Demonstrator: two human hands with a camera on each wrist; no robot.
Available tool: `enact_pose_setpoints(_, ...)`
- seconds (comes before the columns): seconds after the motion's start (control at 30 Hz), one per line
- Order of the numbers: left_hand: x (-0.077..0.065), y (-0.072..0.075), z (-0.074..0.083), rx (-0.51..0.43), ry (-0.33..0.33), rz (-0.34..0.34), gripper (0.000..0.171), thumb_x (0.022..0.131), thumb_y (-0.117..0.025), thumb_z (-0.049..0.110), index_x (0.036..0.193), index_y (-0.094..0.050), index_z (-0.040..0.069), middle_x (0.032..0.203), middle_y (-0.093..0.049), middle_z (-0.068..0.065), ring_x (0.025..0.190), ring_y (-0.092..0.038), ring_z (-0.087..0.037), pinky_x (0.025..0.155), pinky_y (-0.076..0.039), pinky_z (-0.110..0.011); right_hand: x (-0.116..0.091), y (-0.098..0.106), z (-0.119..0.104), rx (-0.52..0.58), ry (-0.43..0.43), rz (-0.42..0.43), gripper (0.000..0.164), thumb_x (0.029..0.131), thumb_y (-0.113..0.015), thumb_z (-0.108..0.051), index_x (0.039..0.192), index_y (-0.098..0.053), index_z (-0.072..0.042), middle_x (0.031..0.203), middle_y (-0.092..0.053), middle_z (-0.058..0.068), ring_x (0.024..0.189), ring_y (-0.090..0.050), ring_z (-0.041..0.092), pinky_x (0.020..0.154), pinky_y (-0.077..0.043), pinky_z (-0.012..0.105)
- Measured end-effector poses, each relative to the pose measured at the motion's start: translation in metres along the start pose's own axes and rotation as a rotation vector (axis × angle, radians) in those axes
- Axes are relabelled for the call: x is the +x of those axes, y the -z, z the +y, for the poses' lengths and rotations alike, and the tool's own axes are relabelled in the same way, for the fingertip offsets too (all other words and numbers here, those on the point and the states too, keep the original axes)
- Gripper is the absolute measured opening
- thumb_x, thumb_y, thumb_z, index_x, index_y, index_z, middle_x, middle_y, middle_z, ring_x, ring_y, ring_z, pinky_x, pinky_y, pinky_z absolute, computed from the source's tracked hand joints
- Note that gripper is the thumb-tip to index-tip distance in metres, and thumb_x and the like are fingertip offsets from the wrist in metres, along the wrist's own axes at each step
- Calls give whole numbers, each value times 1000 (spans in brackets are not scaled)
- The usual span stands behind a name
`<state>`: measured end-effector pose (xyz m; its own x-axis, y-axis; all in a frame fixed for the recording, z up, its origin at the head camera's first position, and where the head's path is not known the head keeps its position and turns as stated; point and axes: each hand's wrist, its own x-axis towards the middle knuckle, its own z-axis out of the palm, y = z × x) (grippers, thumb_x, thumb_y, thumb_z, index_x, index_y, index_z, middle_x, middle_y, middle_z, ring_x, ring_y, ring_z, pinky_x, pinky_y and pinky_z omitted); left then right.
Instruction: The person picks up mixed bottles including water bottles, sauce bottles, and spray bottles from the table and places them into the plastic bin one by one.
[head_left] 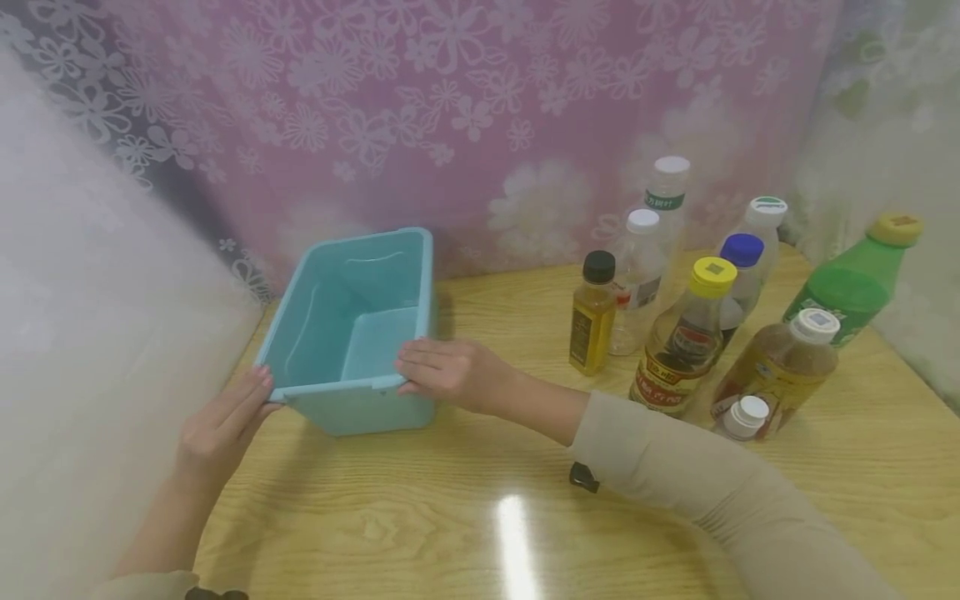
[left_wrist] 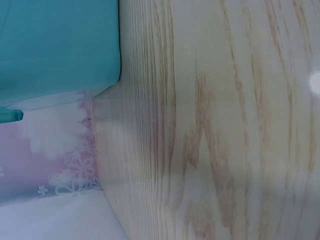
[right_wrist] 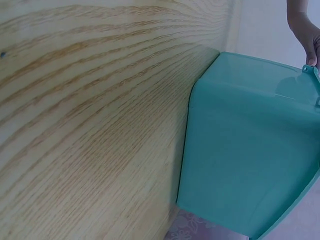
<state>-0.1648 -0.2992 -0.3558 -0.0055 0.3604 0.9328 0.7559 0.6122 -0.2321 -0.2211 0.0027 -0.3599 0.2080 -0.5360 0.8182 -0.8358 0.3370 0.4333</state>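
An empty teal plastic bin (head_left: 360, 412) stands on the wooden table, its mouth facing up. My left hand (head_left: 217, 429) grips the rim at the near left corner, fingers over the edge and thumb below. At the near right corner my right hand (head_left: 453, 372) holds the rim, its fingers bent over it. In the left wrist view only the lower outside of the bin (left_wrist: 55, 45) shows, and neither hand. The right wrist view has the bin's side (right_wrist: 245, 150) resting on the table, with the left hand (right_wrist: 307, 37) pinching the far corner.
Several bottles stand right of the bin: a small oil bottle (head_left: 592, 321), a yellow-capped sauce bottle (head_left: 675, 354), a green bottle (head_left: 851, 283) and others. My right forearm passes in front of them. A floral curtain (head_left: 465, 125) hangs behind the table (head_left: 390, 517).
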Motion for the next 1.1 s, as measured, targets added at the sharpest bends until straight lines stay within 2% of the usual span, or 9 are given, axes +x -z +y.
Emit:
enact_pose_setpoints(0.4,-5,-4,-3,29,-31,-39,27,87,-65,20,88,-72,-6,86,-70,-23,74,-70,-36,87,-58,-26,-3,10,2,-5,24,-11,35,75,-79,-33,91,-73,-3,87,-74,5,85,-71,15,81,-59,23)
enact_pose_setpoints(0.7,6,-10,4,12,-56,-28,27,88,-64,23,92,-72,-3,81,-70,-22,75,-70,-32,80,-59,-27,-6,18,4,1,27,-24,37,73,-81,-34,90,-73,-3,87,-74,5,85,-71,15,80,-60,23)
enact_pose_setpoints(0.93,11,-18,9,6,-81,-5,27,87,-65,24,90,-73,-2,79,-71,-19,68,-70,-31,67,-60,-32,-13,26,7,37,15,-4,39,71,-82,-32,92,-72,-1,88,-74,8,86,-72,17,82,-59,25)
enact_pose_setpoints(1.1,12,-21,10,-4,-94,-18,27,88,-65,22,88,-72,-4,81,-71,-20,69,-70,-32,70,-61,-31,-16,30,9,40,11,1,38,74,-80,-32,93,-72,-1,88,-74,8,87,-71,18,83,-59,25)
